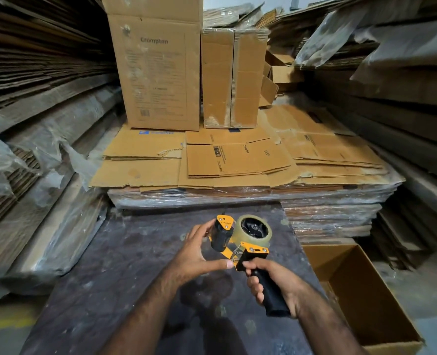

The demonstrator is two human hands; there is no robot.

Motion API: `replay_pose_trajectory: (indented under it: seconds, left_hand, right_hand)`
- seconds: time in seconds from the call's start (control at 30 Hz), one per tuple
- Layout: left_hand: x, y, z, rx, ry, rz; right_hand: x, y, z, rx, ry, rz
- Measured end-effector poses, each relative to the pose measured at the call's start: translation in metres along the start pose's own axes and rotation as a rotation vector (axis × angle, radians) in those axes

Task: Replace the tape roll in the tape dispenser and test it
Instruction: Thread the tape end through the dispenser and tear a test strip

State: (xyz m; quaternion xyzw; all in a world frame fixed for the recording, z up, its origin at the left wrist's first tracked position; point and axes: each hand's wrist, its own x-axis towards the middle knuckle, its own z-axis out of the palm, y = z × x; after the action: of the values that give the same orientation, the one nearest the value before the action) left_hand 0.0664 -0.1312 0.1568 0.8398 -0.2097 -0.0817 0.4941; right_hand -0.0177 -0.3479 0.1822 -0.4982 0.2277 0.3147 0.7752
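An orange and black tape dispenser [240, 245] is held above a dark worktable [115, 265]. A clear tape roll [240, 233] sits on its black hub. My right hand [273, 283] grips the dispenser's black handle, which points down toward me. My left hand [197, 252] is cupped at the dispenser's front end, fingers spread around the black roller, with the thumb tip touching the orange frame near the handle. Whether the left hand grips the roller firmly is unclear.
An open cardboard box [361, 298] stands at the table's right. Flattened cartons [238, 157] lie on a wrapped pallet stack behind the table, with upright boxes [158, 67] at the back. Tall stacks of cardboard sheets [33, 85] wall both sides.
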Motion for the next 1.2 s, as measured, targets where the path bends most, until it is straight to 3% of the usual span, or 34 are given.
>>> replay_pose_trajectory:
  seconds: [0.33, 0.83, 1.03, 1.2]
  left_hand:
    - [0.001, -0.001, 0.001, 0.067, 0.102, 0.000]
    - [-0.001, -0.009, 0.002, 0.016, 0.107, -0.053]
    - [-0.003, -0.007, -0.006, -0.172, 0.087, -0.101]
    - [-0.005, -0.001, -0.006, -0.553, 0.173, -0.265]
  right_hand:
    - [0.001, 0.002, -0.002, -0.014, -0.002, 0.011]
    - [-0.001, 0.005, -0.004, -0.041, -0.023, 0.025]
    - [-0.001, 0.011, -0.002, -0.077, -0.020, 0.011]
    - [-0.001, 0.016, 0.002, -0.171, 0.060, -0.086]
